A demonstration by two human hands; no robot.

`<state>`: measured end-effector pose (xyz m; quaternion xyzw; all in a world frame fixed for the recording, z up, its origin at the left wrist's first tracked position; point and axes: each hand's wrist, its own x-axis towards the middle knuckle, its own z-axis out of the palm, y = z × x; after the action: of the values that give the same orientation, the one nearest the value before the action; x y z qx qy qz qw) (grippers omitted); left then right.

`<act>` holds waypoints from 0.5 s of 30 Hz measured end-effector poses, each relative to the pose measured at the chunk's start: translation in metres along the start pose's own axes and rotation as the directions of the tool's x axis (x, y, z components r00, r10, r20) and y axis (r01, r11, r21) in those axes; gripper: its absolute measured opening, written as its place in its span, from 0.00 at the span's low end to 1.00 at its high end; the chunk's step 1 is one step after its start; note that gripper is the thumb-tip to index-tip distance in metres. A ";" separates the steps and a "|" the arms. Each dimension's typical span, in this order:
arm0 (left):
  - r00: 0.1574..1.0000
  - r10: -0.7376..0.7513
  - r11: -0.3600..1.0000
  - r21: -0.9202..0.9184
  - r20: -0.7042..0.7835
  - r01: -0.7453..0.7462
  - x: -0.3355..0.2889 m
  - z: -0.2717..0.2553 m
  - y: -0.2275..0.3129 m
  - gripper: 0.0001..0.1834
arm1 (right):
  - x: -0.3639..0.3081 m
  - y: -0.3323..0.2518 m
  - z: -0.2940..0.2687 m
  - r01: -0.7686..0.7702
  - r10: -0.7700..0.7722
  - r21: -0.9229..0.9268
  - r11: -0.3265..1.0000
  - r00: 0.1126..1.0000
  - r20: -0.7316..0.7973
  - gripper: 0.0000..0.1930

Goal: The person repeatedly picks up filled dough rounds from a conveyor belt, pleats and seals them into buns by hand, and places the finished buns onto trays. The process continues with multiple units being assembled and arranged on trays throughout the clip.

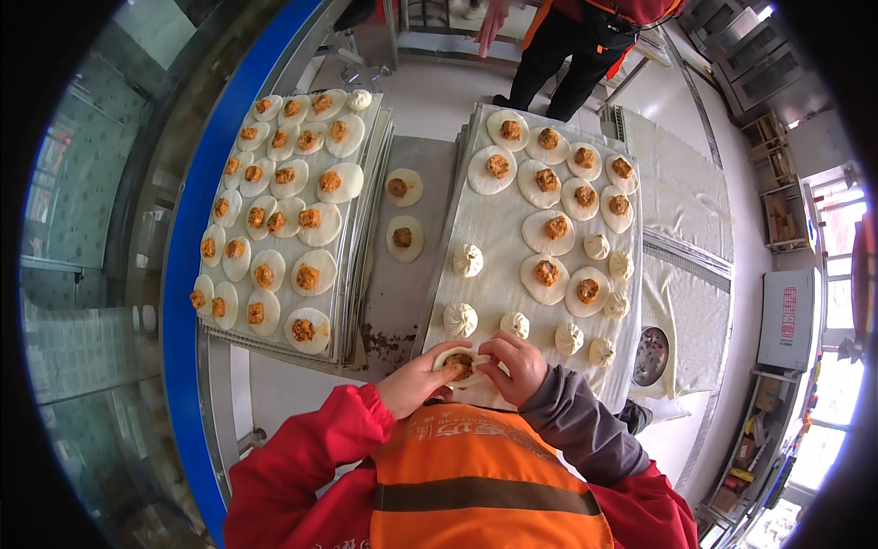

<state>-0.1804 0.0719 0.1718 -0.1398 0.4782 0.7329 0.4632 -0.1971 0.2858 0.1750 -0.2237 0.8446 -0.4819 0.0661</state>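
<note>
Close to my orange apron, both hands hold a half-closed bun [460, 365] with brown-orange filling showing in its middle. My left hand [416, 376] cups it from the left, with the thumb by the filling. The fingers of my right hand [514, 364] pinch the dough edge on the right side. Just beyond lies a tray [494, 265] with a pale cloth. A pleated, closed bun [460, 319] sits nearest my hands, and several more stand along its near part. Farther up it lie flat dough rounds [497, 166] topped with filling.
A stack of trays [352, 302] on the left carries rows of filled rounds. Two filled rounds [403, 238] lie on the grey surface between. To the right are cloth-covered trays [677, 174] and a round metal dish [651, 355]. Another person [572, 55] stands beyond the far end.
</note>
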 end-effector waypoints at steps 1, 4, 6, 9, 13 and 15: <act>1.000 0.001 1.000 0.001 -0.016 -0.001 -0.001 0.001 -0.003 0.21 | -0.001 0.000 0.000 0.000 0.000 -0.037 0.999 1.000 -0.006 0.09; 0.979 0.204 0.958 0.206 -0.006 -0.199 -0.002 0.007 -0.016 0.19 | -0.004 -0.002 0.000 -0.128 0.107 0.207 0.970 0.988 0.111 0.08; 0.942 0.335 0.887 0.342 -0.012 -0.311 -0.001 0.007 -0.021 0.19 | -0.002 -0.002 0.000 -0.124 0.111 0.120 0.985 0.988 0.110 0.08; 0.991 0.127 0.977 0.176 -0.048 -0.116 0.002 0.004 -0.024 0.19 | 0.005 0.001 -0.001 0.171 -0.154 -0.106 0.980 0.977 0.149 0.10; 0.916 0.400 0.830 0.418 0.017 -0.370 0.004 0.003 -0.020 0.19 | 0.009 0.000 -0.002 0.060 -0.073 0.113 0.992 0.990 0.122 0.12; 0.935 0.350 0.814 0.478 0.051 -0.331 0.004 0.003 -0.017 0.19 | 0.008 -0.004 -0.003 0.017 -0.035 0.090 0.996 0.978 0.205 0.12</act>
<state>-0.1674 0.0787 0.1613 0.0526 0.6708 0.6596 0.3350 -0.2040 0.2830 0.1804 -0.2807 0.8082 -0.4934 0.1567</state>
